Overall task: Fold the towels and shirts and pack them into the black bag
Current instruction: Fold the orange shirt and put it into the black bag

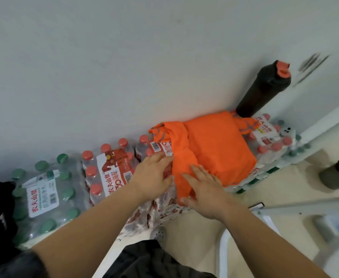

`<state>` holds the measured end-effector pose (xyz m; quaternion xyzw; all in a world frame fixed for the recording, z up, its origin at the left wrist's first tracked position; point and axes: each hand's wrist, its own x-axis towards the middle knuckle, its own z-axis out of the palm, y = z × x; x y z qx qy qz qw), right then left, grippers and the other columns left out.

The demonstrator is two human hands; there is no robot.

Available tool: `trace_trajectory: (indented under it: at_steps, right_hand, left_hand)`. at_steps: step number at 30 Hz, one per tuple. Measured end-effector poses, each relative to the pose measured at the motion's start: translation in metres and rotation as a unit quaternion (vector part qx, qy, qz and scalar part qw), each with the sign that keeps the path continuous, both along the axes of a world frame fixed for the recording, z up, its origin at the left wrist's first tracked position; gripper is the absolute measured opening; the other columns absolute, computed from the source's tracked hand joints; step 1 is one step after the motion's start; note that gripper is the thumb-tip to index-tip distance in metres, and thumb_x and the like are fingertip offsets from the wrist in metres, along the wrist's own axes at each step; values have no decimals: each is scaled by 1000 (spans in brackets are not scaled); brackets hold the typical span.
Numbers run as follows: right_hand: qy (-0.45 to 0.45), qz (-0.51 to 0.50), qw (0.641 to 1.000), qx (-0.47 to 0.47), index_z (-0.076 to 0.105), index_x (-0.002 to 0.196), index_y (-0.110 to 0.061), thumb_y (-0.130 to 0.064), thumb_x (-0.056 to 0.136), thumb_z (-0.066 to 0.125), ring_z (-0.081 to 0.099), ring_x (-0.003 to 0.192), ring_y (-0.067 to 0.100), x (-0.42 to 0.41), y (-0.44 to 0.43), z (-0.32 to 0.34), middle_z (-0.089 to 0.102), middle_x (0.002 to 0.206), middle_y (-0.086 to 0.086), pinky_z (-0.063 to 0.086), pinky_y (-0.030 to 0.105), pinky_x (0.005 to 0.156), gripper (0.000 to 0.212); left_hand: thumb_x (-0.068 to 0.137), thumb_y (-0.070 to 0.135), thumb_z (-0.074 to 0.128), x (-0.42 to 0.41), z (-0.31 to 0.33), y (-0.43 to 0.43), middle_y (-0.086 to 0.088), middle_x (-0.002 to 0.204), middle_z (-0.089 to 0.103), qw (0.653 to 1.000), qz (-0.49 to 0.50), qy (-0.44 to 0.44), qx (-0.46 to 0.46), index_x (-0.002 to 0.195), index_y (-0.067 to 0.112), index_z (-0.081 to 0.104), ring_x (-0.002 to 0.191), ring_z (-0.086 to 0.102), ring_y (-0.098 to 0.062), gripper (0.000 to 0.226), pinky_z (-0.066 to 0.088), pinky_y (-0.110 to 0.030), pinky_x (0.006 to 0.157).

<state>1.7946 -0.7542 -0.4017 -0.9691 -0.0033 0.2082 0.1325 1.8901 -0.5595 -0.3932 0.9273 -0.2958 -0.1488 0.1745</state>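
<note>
**Orange shirt on water packs, both hands on the fold**

Orange shirt (pixel 214 149): bright orange, with grey-trimmed cuffs. It lies on top of the red-capped water packs (pixel 112 173) stacked against the wall (pixel 124 57). The body is folded into a rough square block. Its left side is turned in as a long, creased strip that runs from the far-left sleeve to the packs' near edge, where the end hangs over. The other sleeve sticks out at the far right corner of the block, just beside a black bottle (pixel 265 89) with an orange cap.

Left hand (pixel 152 175): palm down over a pack label, fingers (pixel 160 159) straight, tips touching the strip's left edge. Nothing is clasped.

Right hand (pixel 206 193): laid flat on the strip and the near part of the block, fingers (pixel 200 171) extended and pressing, thumb at the hanging end. Also released, not grasping.

A green-capped pack (pixel 44 193) sits left of the red ones, apart from the shirt.
</note>
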Motion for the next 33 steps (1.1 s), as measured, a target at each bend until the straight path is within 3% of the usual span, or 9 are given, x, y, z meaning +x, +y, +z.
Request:
trace_trajectory:
  at_steps: [5,8,10,13,16,19,25,28,33]
  right_hand:
    - [4,0,1000,3,9,160,-30,-65,89,51,-3,154,20,22,-4,-1,-6,168,-3,10,45,121,90]
    - [-29,-7,1000,3,21,158,-23,-61,86,58,17,151,23,28,-5,-4,15,166,-1,18,42,120,89]
    - [-54,-11,998,1,36,153,-23,-57,82,64,31,143,25,28,-5,-7,33,157,-3,26,41,114,83]
    - [-94,1,996,-5,56,137,-24,-56,74,60,49,125,26,29,-7,-10,52,135,-6,39,43,101,70]
    - [-109,23,994,-4,64,123,-29,-62,76,46,49,114,22,39,-15,-8,57,120,-11,40,40,94,60]
    - [-124,16,992,22,63,123,-31,-63,84,42,48,114,20,50,-34,-3,59,117,-10,38,39,96,55]
    - [-111,-58,991,-52,34,153,-32,-60,90,51,29,143,32,79,-92,-6,32,156,7,25,46,116,71]
    - [-111,-78,986,-101,47,142,-26,-64,86,54,41,129,33,91,-115,-12,44,141,9,37,48,106,68]
    - [-206,4,974,-92,61,96,-25,-48,83,65,56,97,30,86,-118,-20,61,98,2,45,44,80,27]
  left_hand:
    - [97,49,40,41,-18,-22,5,167,7,994,-96,-15,56,154,36,27,153,13,-23,61,17,-56,119]
    - [102,45,38,57,-25,-27,11,167,-5,983,-155,-13,103,157,38,15,154,-3,-18,59,5,-60,120]
    - [102,43,39,61,-29,-27,9,167,1,981,-164,-19,103,157,37,19,154,0,-20,59,3,-61,120]
    - [94,41,46,59,-32,-28,0,157,37,984,-152,-53,74,143,30,49,146,32,-27,50,23,-60,117]
    - [80,43,43,59,-32,-36,-1,117,64,988,-124,-90,30,104,25,69,112,60,-30,40,49,-49,92]
    - [80,42,45,60,-29,-44,3,98,60,992,-89,-90,-2,87,24,67,96,58,-28,30,51,-44,79]
    - [80,34,53,52,-31,-37,4,94,59,997,-65,-50,-5,80,21,66,90,57,-25,18,51,-43,80]
    - [76,37,49,41,-29,-32,6,92,59,998,-49,-45,23,76,22,68,89,58,-23,24,52,-42,77]
    - [65,42,53,18,-26,-22,7,81,54,997,1,-58,47,60,22,62,78,56,-23,22,53,-43,67]
